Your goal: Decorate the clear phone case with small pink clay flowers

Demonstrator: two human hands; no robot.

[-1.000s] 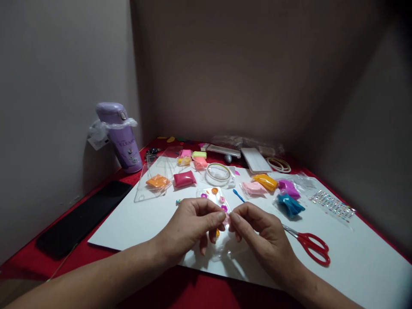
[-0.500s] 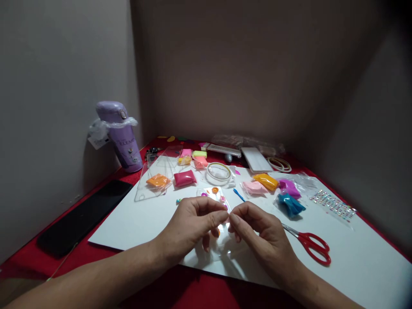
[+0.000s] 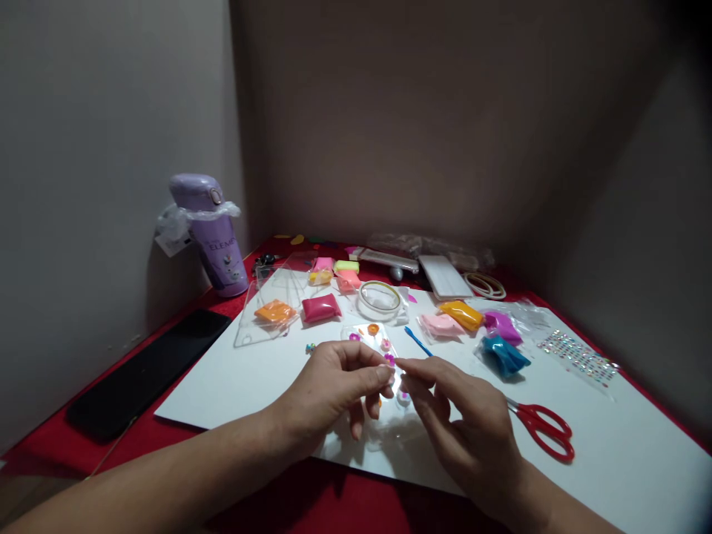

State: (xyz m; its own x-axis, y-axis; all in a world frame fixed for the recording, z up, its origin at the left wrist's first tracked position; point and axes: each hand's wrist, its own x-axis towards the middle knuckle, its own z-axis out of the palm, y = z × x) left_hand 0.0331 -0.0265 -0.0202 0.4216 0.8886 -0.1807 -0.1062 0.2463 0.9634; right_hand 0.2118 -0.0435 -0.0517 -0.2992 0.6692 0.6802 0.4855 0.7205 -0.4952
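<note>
My left hand (image 3: 339, 382) is over the middle of the white board (image 3: 222, 393), thumb and index finger pinched together on something too small to make out. Close against those fingertips is my right hand (image 3: 461, 415), its index finger stretched out and its thumb a little apart below. Beneath both hands lies a clear case-like piece (image 3: 383, 434), decorated with small bits such as an orange flower shape (image 3: 373, 329) and a purple one (image 3: 389, 360). A blue modelling tool (image 3: 417, 340) rests just beyond my right hand. Red-handled scissors (image 3: 542, 429) lie to its right, blades partly hidden.
Packets of coloured clay, including red (image 3: 321, 308), orange (image 3: 276, 313) and teal (image 3: 505, 356), lie around a tape roll (image 3: 379, 300). A gem sticker sheet (image 3: 578, 357) is at right. At left are a black phone (image 3: 150, 374) and a purple tumbler (image 3: 214, 237).
My right index finger has straightened and its thumb has dropped away from it, with the hand slightly lower. My left hand keeps its pinch. The view has shifted slightly.
</note>
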